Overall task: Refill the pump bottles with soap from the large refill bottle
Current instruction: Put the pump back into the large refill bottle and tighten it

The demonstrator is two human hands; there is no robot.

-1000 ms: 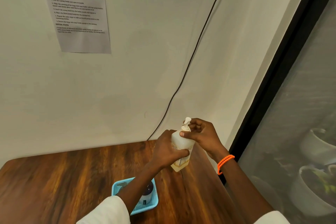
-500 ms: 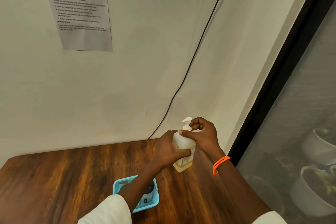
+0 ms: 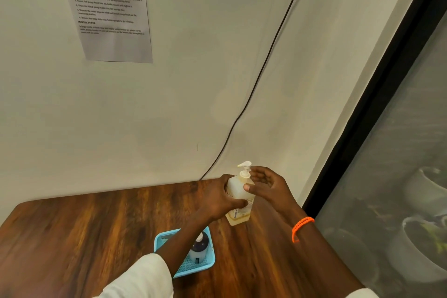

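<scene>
The pump bottle is a pale, translucent container with a white pump head screwed on top, its nozzle pointing left and away. A shallow layer of yellowish soap sits at the bottom, and a label with small dark print runs down its front. It stands upright near the far right corner of the wooden table, close to the wall; whether its base touches the wood or hangs just above it is hard to tell.

The left hand grips the bottle's body from the left, fingers curled round the middle with the thumb on the near side. The right hand is beside the neck on the right with its fingers spread and loosely extended, holding nothing; its thumb tip lies against the bottle's shoulder just below the pump collar. An orange beaded bracelet circles the right wrist.

Nearer the person, a light blue mesh basket sits on the table, partly covered by the left forearm. Inside it stands a second small pump bottle with a dark upper part, a pale lower part and a white pump top.

A printed sheet is stuck to the wall, and a black cable runs down the wall towards the table's far edge.
</scene>
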